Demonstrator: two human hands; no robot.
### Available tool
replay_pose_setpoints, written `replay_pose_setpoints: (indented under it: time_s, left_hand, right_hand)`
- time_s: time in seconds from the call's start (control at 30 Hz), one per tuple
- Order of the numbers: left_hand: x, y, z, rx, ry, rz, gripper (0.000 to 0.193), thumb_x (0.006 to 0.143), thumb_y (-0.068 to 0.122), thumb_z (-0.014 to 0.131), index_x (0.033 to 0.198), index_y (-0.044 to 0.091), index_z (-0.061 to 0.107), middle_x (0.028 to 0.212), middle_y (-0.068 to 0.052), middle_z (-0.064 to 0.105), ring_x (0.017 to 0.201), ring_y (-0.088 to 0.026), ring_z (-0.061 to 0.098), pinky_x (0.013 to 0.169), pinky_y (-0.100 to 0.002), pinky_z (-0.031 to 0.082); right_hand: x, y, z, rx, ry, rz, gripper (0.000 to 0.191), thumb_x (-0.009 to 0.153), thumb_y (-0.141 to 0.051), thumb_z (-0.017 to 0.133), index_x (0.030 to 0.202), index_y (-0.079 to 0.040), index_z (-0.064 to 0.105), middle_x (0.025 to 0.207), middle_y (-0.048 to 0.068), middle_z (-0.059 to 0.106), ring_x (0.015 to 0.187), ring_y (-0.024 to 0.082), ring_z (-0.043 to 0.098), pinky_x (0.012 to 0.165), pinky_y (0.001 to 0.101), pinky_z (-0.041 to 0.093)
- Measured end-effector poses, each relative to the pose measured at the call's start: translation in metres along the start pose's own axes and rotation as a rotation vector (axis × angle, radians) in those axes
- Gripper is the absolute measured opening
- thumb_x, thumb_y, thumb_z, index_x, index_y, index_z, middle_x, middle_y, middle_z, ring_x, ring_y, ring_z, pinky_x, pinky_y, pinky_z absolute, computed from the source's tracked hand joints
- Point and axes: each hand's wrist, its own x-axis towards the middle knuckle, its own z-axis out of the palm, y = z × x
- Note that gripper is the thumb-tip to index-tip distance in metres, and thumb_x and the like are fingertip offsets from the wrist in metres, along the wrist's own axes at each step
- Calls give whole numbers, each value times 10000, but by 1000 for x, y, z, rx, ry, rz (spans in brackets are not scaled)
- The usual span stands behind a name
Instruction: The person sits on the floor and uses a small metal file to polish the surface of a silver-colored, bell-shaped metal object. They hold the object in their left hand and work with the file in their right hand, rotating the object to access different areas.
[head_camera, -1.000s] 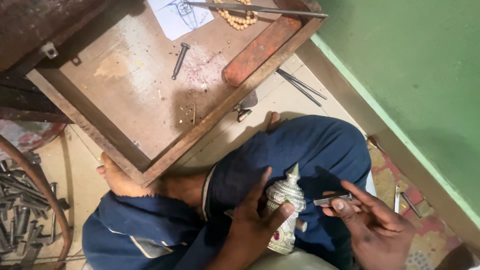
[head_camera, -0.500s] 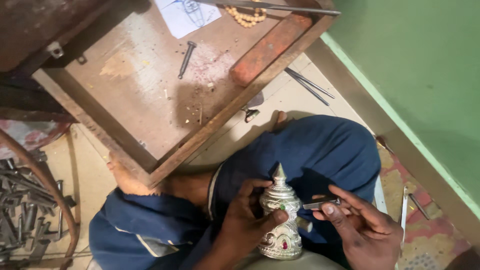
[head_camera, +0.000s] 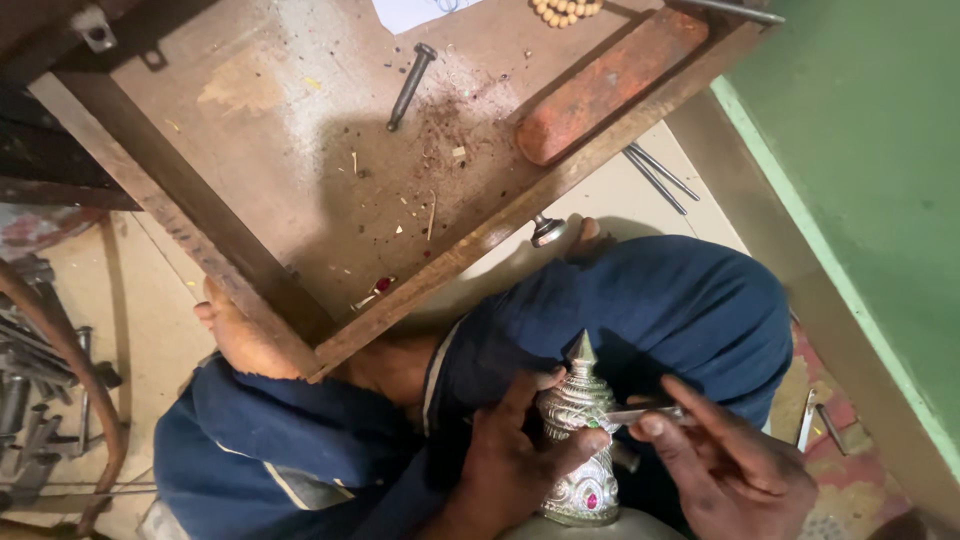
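Observation:
My left hand (head_camera: 515, 455) grips a small silver cone-shaped ornament (head_camera: 580, 440) with a pointed tip and red and green stones, held upright over my lap. My right hand (head_camera: 725, 465) holds a thin metal tool (head_camera: 640, 413) whose tip touches the ornament's side near a green stone. I sit cross-legged in blue trousers (head_camera: 650, 310), with a bare foot (head_camera: 235, 340) under the edge of a low wooden work board (head_camera: 300, 160).
On the board lie a dark metal punch (head_camera: 411, 85), an orange-brown block (head_camera: 610, 85), a red stone (head_camera: 381, 285), beads (head_camera: 565, 10) and paper. Thin rods (head_camera: 655, 175) lie on the floor by the green wall (head_camera: 880, 150). Several metal tools (head_camera: 30, 390) sit at left.
The ornament has turned more upright and sits lower in view. My right hand brought the tool's tip against its side. The view moved closer.

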Motion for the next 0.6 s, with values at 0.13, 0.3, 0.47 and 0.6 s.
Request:
replay_pose_setpoints:
  time_s: [0.13,0.3,0.47,0.6]
  left_hand:
    - [2,3,0,50,-9,-94,581,751,292,911,1221,93,633,891,-70,811,733,-85,730,678,-278,610]
    - [3,6,-2,79,13,61,562,790,313,900,1219,69,630,910,-76,799,776,-113,770,707,-295,626]
    - [2,7,-2,56,15,34,550,798,333,886,1208,71,630,891,-74,792,753,-136,769,697,-301,624]
    - [2,7,-1,114,54,163,537,821,343,892,1198,67,626,888,-80,780,740,-138,753,685,-307,606]
  right_hand:
    - [12,-11,-2,-127,-118,-135,399,805,61,776,1198,68,710,975,170,802,876,163,779,778,244,606]
    - [28,-23,-4,-335,-248,-334,434,746,10,820,1168,38,722,960,137,805,842,142,798,775,237,603]
    - [43,-32,-6,-379,-307,-394,439,735,-29,837,1159,21,735,913,112,798,797,139,761,723,227,594]
    - [55,-36,-8,-352,-453,-630,437,774,-73,842,1177,15,701,1008,123,786,833,142,796,746,225,617]
